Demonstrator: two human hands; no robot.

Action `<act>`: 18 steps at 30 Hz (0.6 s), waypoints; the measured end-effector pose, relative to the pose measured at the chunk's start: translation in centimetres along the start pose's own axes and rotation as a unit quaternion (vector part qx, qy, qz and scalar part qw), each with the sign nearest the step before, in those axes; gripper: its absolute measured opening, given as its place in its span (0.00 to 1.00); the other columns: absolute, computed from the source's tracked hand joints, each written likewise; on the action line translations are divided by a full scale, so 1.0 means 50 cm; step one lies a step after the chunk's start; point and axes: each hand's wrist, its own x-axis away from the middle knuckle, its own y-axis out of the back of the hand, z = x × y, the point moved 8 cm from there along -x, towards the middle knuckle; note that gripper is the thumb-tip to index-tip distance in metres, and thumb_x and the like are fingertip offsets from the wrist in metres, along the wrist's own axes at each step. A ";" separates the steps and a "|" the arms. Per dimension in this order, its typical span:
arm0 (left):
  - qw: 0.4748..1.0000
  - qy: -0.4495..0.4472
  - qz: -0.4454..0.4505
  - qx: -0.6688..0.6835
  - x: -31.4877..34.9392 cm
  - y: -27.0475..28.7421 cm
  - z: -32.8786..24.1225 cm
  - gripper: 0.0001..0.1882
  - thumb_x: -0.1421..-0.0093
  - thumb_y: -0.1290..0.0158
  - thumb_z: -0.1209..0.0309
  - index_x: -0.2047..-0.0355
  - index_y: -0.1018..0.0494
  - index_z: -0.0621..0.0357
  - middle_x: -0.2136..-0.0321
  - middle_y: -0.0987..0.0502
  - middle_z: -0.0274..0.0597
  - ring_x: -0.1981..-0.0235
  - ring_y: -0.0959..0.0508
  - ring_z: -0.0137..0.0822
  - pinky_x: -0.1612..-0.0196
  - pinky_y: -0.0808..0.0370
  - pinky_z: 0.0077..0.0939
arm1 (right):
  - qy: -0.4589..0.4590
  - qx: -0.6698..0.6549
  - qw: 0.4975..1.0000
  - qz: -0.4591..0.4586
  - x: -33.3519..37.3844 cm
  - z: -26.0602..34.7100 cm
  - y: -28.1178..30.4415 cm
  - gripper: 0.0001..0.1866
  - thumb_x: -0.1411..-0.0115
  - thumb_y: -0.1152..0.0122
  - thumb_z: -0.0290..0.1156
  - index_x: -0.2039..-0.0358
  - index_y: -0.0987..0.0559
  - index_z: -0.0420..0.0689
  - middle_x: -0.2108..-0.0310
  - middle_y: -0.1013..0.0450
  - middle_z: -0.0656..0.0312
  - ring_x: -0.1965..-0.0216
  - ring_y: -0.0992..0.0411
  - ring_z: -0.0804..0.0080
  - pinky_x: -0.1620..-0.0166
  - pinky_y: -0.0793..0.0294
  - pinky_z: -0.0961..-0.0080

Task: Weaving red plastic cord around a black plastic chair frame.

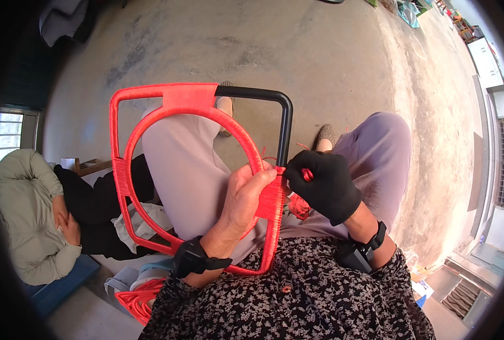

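Observation:
A metal frame [189, 97], squarish with rounded corners and a ring inside it, stands tilted over my lap. Red cord is wound tightly around most of it, while a black stretch of tube [286, 127] shows bare at the upper right. My bare left hand [242, 195] grips the wrapped band between ring and right side, thumb on top near where the winding stops. Beside that spot, my right hand [328, 187], in a black glove, is closed on red cord [307, 174]. Below it hangs a bunch of red cord [299, 207], partly hidden by the glove.
A person [28, 209] sits close on my left with hands clasped, on a blue seat [65, 283]. Bundled red cord [136, 300] lies by my left side. My knees flank the frame above a concrete floor [297, 51]. A white cabinet [486, 63] stands far right.

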 end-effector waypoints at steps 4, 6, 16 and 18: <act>0.999 -0.006 0.010 -0.031 -0.007 0.004 0.008 0.07 0.38 0.49 0.69 0.68 0.29 0.61 0.76 0.26 0.35 0.76 0.26 0.23 0.72 0.27 0.17 | -0.023 -0.043 0.999 0.001 0.001 -0.021 -0.014 0.04 0.47 0.37 0.27 0.72 0.22 0.40 0.77 0.23 0.59 0.77 0.27 0.78 0.72 0.29 0.76; 0.999 0.005 0.024 -0.045 -0.006 -0.001 0.008 0.07 0.39 0.48 0.70 0.67 0.29 0.62 0.75 0.25 0.38 0.76 0.24 0.26 0.72 0.25 0.20 | -0.082 -0.131 0.988 0.021 0.007 -0.047 -0.022 0.06 0.45 0.37 0.30 0.70 0.21 0.40 0.77 0.23 0.61 0.78 0.28 0.79 0.73 0.29 0.77; 0.995 0.039 0.012 -0.087 -0.013 -0.012 -0.007 0.07 0.41 0.45 0.72 0.72 0.32 0.58 0.79 0.24 0.41 0.79 0.23 0.28 0.76 0.26 0.19 | -0.245 -0.301 0.921 0.006 0.005 -0.101 -0.024 0.12 0.42 0.38 0.37 0.64 0.19 0.41 0.73 0.25 0.67 0.78 0.30 0.83 0.76 0.33 0.85; 0.994 0.033 0.002 -0.104 -0.014 -0.013 -0.008 0.07 0.40 0.45 0.72 0.72 0.32 0.58 0.79 0.24 0.41 0.78 0.23 0.28 0.76 0.27 0.19 | -0.244 -0.315 0.917 0.015 0.002 -0.101 -0.036 0.12 0.42 0.38 0.37 0.64 0.19 0.41 0.72 0.25 0.67 0.78 0.31 0.83 0.76 0.34 0.86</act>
